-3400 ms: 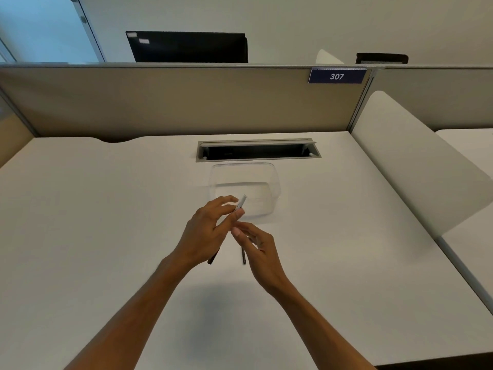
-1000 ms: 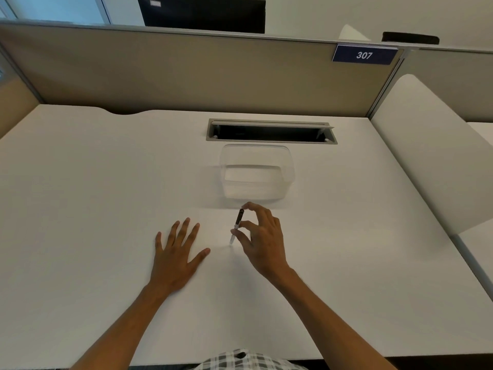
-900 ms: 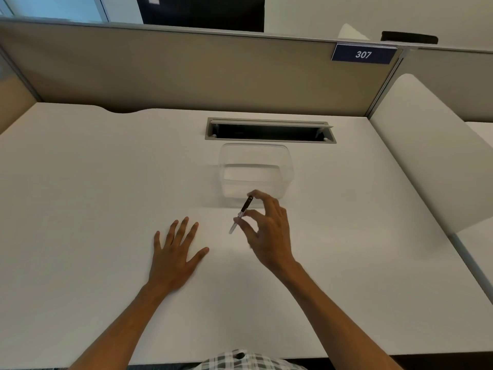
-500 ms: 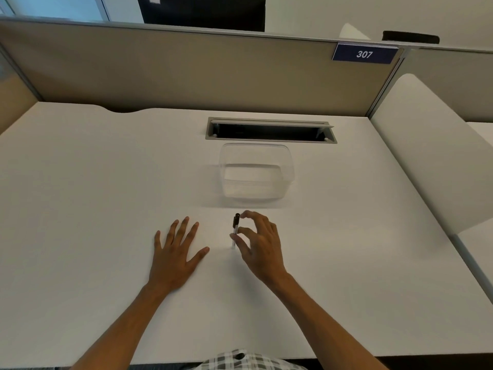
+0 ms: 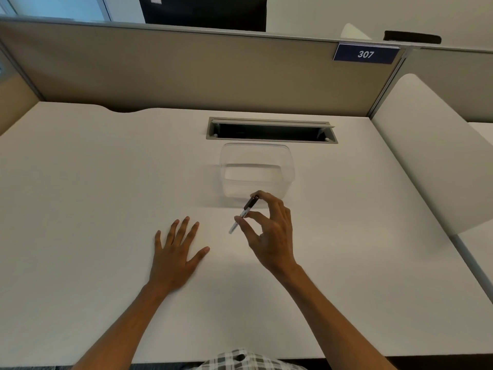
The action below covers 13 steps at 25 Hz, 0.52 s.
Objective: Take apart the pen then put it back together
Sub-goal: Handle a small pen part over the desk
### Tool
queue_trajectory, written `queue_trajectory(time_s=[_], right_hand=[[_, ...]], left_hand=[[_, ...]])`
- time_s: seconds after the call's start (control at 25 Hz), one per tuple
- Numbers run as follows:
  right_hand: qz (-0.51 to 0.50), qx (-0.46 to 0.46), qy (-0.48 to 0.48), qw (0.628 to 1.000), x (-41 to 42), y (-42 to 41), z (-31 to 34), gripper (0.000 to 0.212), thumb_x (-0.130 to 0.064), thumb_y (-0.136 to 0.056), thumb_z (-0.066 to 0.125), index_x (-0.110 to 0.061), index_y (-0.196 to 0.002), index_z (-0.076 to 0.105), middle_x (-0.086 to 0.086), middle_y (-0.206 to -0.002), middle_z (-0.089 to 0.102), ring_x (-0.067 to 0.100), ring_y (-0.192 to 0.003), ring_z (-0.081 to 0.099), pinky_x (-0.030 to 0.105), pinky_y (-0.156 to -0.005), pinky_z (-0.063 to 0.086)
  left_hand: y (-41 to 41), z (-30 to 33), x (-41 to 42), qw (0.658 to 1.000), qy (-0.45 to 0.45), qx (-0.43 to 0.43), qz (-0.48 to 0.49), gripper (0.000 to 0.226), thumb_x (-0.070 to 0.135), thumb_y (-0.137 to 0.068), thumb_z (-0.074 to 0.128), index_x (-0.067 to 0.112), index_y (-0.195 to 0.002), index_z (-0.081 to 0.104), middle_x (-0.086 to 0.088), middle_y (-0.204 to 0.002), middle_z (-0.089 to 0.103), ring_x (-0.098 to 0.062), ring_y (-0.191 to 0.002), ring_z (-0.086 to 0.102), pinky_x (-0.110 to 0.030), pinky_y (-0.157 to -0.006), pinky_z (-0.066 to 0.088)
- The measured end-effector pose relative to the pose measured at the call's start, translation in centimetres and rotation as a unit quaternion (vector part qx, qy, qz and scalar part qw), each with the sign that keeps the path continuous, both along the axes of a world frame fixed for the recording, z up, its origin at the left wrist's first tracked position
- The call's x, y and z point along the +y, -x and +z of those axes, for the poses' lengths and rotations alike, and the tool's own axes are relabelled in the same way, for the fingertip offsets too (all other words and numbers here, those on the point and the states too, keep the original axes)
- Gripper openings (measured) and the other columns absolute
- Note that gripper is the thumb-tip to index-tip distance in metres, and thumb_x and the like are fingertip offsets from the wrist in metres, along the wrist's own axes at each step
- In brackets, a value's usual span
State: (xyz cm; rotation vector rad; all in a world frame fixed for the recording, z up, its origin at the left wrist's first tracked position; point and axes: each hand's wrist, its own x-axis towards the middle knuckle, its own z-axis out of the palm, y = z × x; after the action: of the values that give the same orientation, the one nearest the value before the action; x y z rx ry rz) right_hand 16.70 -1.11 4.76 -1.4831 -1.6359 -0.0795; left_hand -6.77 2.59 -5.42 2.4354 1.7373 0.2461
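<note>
Between right-hand fingers [image 5: 248, 216], slim dark-capped pen [image 5: 244, 213]

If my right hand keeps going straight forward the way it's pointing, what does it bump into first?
Probably the clear container, just beyond the right hand holding the pen; depth is hard to judge.

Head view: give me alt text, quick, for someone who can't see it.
The right hand pinches a pen, tilted above a white desk, just short of a clear tub. The left hand lies flat on the desk.
</note>
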Motion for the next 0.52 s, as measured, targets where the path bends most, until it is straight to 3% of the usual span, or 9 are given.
queue_trajectory(time_s=[0.24,0.52], right_hand=[[0.055,-0.041,0.098,0.993,-1.0,1.0,-4.9,0.015,-0.032,-0.087,0.071,-0.017,-0.086,0.074,0.000,-0.123,0.062,0.015,-0.115,0.055,0.037,-0.083,0.049],[0.026,-0.007,-0.006,1.000,0.1,0.5,-0.6,0.015,-0.029,-0.084,0.074,-0.014,-0.084,0.076,0.007,-0.122,0.064,0.018,-0.119,0.054,0.026,-0.090,0.039]], left_hand=[[0.0,0.2,0.1,1.000,0.002,-0.006,-0.003,0.076,0.073,-0.087,0.014,0.028,-0.148,0.023,-0.002,-0.157,0.021,-0.024,-0.144,0.017,-0.059,-0.112,0.012],[0.0,0.0,0.0,1.000,0.000,-0.002,0.002,0.076,0.074,-0.087,0.012,0.032,-0.149,0.017,0.002,-0.159,0.015,-0.021,-0.146,0.010,-0.057,-0.114,0.007]])
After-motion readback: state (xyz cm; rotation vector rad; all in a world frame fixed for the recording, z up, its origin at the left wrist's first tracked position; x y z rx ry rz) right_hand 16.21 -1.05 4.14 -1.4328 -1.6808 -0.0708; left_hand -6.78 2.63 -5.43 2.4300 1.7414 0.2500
